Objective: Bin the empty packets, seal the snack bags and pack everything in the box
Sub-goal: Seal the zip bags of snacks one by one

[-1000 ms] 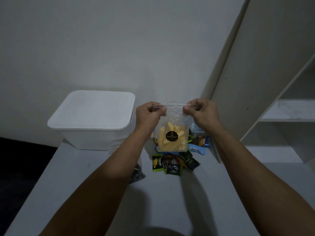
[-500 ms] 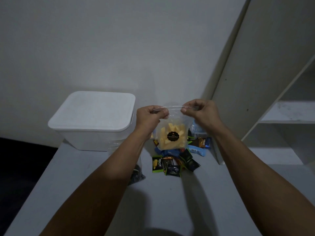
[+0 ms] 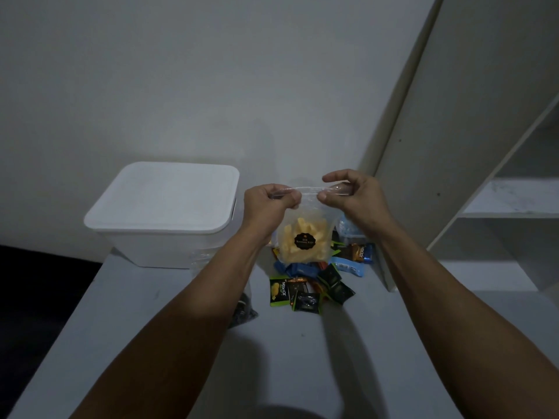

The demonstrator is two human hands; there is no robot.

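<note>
The left hand pinches the top strip of the bag at its left end; the right hand pinches the same strip just past its middle, thumb below and forefinger arched above. In the head view, the only one, the bag hangs clear of the table, yellow snacks settled in its lower half behind a dark round label. Below and behind it lie the packets, a loose heap. The box stands to the left with its lid on.

The likely fault is a half-made seal: whether the strip is closed along its length cannot be told here, and any gap missed between the two pinches would let the snacks spill once the bag is laid in the box. A slipped pinch would drop the bag onto the packets. The box must also be opened before anything goes in.
</note>
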